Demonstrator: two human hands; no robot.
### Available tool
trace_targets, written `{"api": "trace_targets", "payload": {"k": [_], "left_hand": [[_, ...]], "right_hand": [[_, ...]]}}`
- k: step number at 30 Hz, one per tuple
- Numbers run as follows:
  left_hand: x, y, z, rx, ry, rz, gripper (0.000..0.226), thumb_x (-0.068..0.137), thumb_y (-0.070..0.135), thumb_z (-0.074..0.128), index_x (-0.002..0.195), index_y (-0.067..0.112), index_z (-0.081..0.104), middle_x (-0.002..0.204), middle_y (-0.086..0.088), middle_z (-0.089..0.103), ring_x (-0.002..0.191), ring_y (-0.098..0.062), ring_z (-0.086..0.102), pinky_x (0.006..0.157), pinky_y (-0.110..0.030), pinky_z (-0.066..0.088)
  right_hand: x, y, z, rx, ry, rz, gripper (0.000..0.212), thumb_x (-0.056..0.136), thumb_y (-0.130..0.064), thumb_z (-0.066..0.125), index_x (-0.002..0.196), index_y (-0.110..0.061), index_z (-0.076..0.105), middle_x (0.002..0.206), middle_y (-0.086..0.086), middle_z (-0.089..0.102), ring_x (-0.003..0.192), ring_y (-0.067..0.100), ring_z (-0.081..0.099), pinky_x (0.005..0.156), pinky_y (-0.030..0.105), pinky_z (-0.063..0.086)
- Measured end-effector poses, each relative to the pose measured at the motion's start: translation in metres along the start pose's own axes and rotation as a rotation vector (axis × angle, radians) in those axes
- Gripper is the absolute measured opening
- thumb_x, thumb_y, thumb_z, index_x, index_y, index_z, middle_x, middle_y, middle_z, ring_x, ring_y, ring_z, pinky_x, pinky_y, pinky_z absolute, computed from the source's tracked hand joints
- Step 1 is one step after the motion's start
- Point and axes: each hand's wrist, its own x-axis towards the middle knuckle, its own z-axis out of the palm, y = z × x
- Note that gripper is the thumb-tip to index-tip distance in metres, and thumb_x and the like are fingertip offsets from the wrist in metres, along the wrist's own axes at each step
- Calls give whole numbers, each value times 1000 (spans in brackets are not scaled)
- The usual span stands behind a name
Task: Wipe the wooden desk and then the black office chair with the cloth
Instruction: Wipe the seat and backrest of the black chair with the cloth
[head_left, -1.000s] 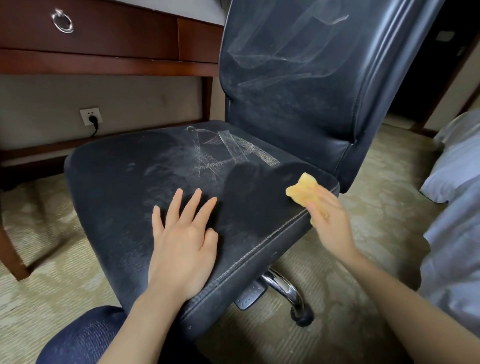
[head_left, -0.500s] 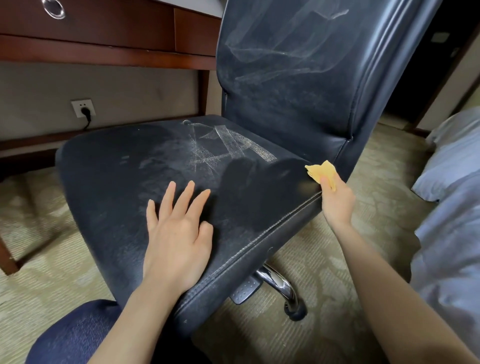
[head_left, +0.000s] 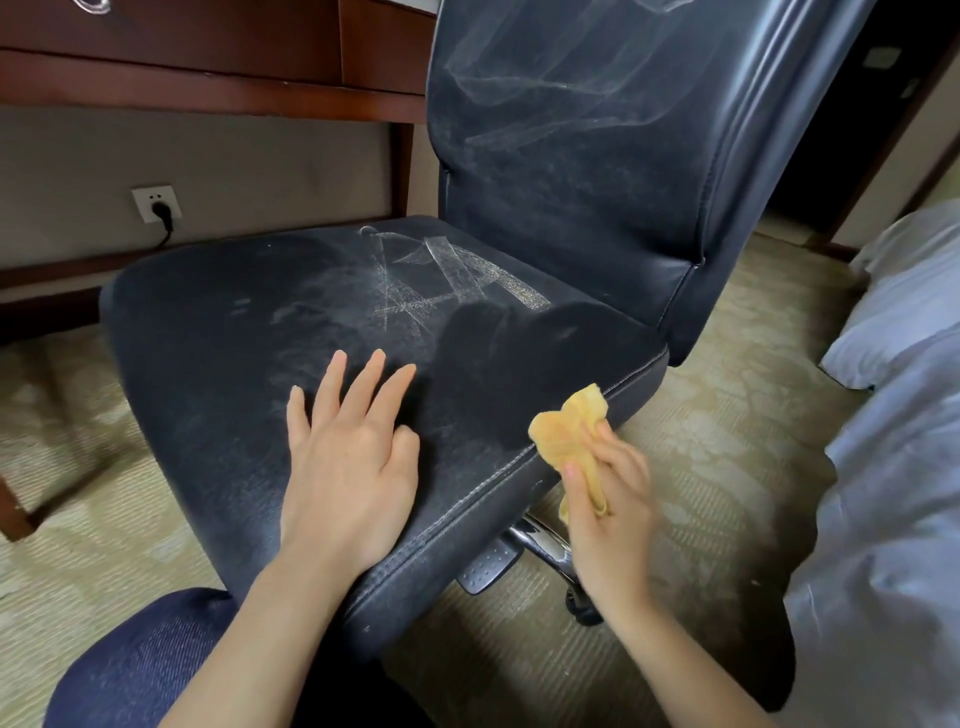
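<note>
Right grip (head_left: 605, 514) pinching yellow cloth (head_left: 569, 431) against chair seat (head_left: 218, 332) edge; left grip (head_left: 348, 467) spread flat on seat, just beside.

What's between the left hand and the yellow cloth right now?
Head view: only bare chair seat, a darker patch running to its stitched edge. The left hand lies flat on it; the right hand holds the cloth at that edge.

Soft, dim light leaves a pale sheen down the chair back (head_left: 753, 156) and a dark shadow across the seat (head_left: 509, 364). My right hand (head_left: 608, 509) is slightly blurred, and lines bow at the edges.
</note>
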Motion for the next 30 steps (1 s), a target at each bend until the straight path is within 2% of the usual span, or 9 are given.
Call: {"api": "trace_targets", "payload": {"k": [4,7,10,14,18,20,23,27,30], "left_hand": [[-1,0,-1,-102,24,-12,60,87,40,15,144,32,34,155,12,21,144,-6,-2,113,-30,-14],[-3,-1,-3,-180,27,7,65,87,57,7,142,37,34,151,21,20,143,0,-4,111,-27,-16],[-2,-1,-4,-233,6,18,66,86,63,4,142,41,31,150,26,17,141,5,-7,111,-24,-16],[-3,-1,-2,-206,-2,14,67,87,62,3,144,39,30,152,22,16,141,5,-8,113,-27,-16],[-3,1,-1,-155,-16,3,68,86,63,2,145,38,26,154,20,14,141,4,-10,114,-31,-16],[-3,0,0,-132,-18,0,69,86,62,1,146,38,25,155,20,14,140,5,-12,114,-32,-17],[-3,0,0,-108,-20,-1,69,86,63,1,146,38,24,155,19,13,139,6,-14,113,-32,-18],[-2,1,0,-85,-15,-4,69,85,63,1,146,38,23,155,20,12,139,5,-15,112,-29,-20],[-2,2,1,-78,-15,-3,70,85,63,0,146,38,23,155,20,11,140,5,-15,112,-30,-19]], "right_hand": [[-22,-23,6,186,-138,-392,24,92,-18,55,114,-12,63,114,-6,62,116,18,52,101,31,41],[-18,-31,5,285,-281,-519,23,95,-21,53,113,-13,64,120,-5,60,122,18,49,100,38,42],[7,-28,1,182,-364,-609,23,94,-23,54,110,-17,69,119,-4,64,122,16,51,97,37,42],[52,-26,9,44,-490,-383,33,91,-31,52,107,-11,72,113,-3,67,114,11,54,99,32,39],[102,-10,19,-103,-685,-233,29,92,-25,58,115,-11,68,115,0,67,111,17,56,100,33,38],[123,3,21,-216,-695,-184,30,94,-29,53,114,-15,69,111,1,68,102,19,60,94,34,42],[158,30,26,-436,-682,-32,33,95,-37,45,107,-16,67,91,7,68,85,28,63,77,37,47],[205,70,38,-804,-671,152,33,96,-29,47,118,-5,52,116,18,59,109,36,54,83,39,42],[219,81,53,-747,-652,333,37,97,-28,41,122,-3,49,127,17,54,117,36,49,91,41,40]]}}
